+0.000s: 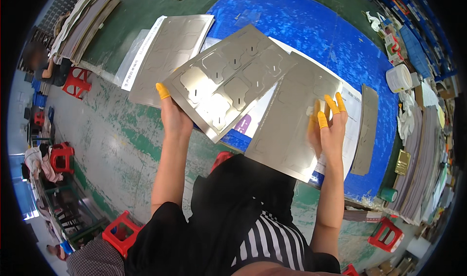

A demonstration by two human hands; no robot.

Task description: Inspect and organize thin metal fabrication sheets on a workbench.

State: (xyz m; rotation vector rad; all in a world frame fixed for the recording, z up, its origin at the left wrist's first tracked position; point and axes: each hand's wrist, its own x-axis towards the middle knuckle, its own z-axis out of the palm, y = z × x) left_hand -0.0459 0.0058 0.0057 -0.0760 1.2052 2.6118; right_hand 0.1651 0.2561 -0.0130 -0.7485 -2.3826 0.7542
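- The left hand (175, 118), with a yellow finger cot on the thumb, is clamped on the lower left edge of a shiny die-cut metal sheet (226, 79); the thumb lies on top and the other fingers are hidden under the sheet.
- That sheet is lifted and tilted above the blue table mat (311, 27), its lower corner reaching out past the table's near edge over the floor.
- Its right edge overlaps a second grey sheet (292, 125), and the two touch along that line.
- The right hand (328, 125) lies flat on the second sheet near its right edge, fingers together and stretched out in yellow cots; I cannot tell whether it grips the sheet or only presses on it.
- The second sheet's near end hangs over the table's front edge, above the person's lap.
- A third grey sheet (168, 57) lies flat to the left on the green tabletop (141, 8), just beside the lifted sheet's far left edge.
- A narrow grey strip (366, 130) lies on the mat just to the right of the right hand.
- Right of the strip, a white tub (399, 77) and stacked sheets (418, 159) crowd the table's right side.
- A broad patch of blue mat shows beyond the sheets.
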